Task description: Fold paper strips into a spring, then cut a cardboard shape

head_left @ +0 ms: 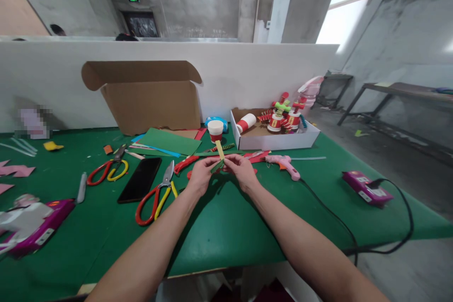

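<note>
Both of my hands meet over the middle of the table, closed around crossed paper strips. One is a yellow paper strip (pixel 220 150) that sticks up between the fingers; the other is a green paper strip (pixel 217 167) pointing down to the left. My left hand (pixel 201 174) pinches the green strip, and my right hand (pixel 241 170) pinches where the two strips cross. Just behind them stands a white paper cup (pixel 215 131) with a red band. Red-and-yellow-handled scissors (pixel 157 197) lie left of my left forearm. A pink glue gun (pixel 285 164) rests to the right.
A white box (pixel 276 141) holds decorated cups. Green paper sheets (pixel 170 142) lie before an open cardboard box (pixel 155 106). At left are a black phone (pixel 140 180) and second scissors (pixel 110 168). A black cable (pixel 327 210) runs off the front edge; a purple power strip (pixel 366 188) sits right.
</note>
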Motion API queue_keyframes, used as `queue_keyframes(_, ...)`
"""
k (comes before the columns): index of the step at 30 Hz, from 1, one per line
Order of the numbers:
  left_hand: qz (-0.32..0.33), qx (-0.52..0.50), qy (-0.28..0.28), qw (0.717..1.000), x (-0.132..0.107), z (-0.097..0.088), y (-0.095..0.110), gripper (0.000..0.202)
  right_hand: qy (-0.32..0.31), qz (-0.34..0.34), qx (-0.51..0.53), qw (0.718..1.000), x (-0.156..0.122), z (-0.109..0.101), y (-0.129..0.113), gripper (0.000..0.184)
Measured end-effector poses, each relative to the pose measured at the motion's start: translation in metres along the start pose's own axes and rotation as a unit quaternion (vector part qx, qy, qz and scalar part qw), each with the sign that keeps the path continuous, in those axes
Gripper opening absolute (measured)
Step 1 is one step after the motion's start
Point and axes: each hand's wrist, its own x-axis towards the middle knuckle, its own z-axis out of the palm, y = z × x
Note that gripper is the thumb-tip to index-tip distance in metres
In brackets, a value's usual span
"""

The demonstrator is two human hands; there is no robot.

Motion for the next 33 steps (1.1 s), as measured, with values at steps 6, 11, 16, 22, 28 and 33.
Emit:
queue_keyframes(6,0.003,0.008,0.001,1.0,-0.0008,0.0004,-0.003,0.051,0.039,-0.031,-0.012,0.999,0.0033,0.0014,0.0047,0.028)
queue_keyframes(11,0.018,0.029,0.028,0.999,-0.0042,0.0046,-0.0036,0.045,0.042,-0.043,-0.015,0.998,0.0041,0.0025,0.009,0.028)
queue_keyframes(16,0.022,0.01,0.06,0.998,-0.0012,0.0041,-0.0046,0.041,0.022,-0.042,-0.023,0.999,0.002,0.0042,0.008,0.025)
queue_keyframes(22,0.012,-0.025,0.065,0.998,0.0007,0.0021,-0.0032,0.041,-0.035,-0.003,0.02,0.999,0.0,0.0018,0.0025,0.034)
queue_keyframes(28,0.008,-0.028,0.062,0.998,-0.001,0.0039,-0.0027,0.039,-0.016,0.006,0.013,1.0,-0.0008,0.0012,0.0005,0.035)
queue_keyframes(33,0.015,0.013,0.067,0.998,-0.0021,0.0041,-0.0018,0.038,-0.004,0.015,0.032,0.999,0.0004,-0.0003,0.0017,0.036)
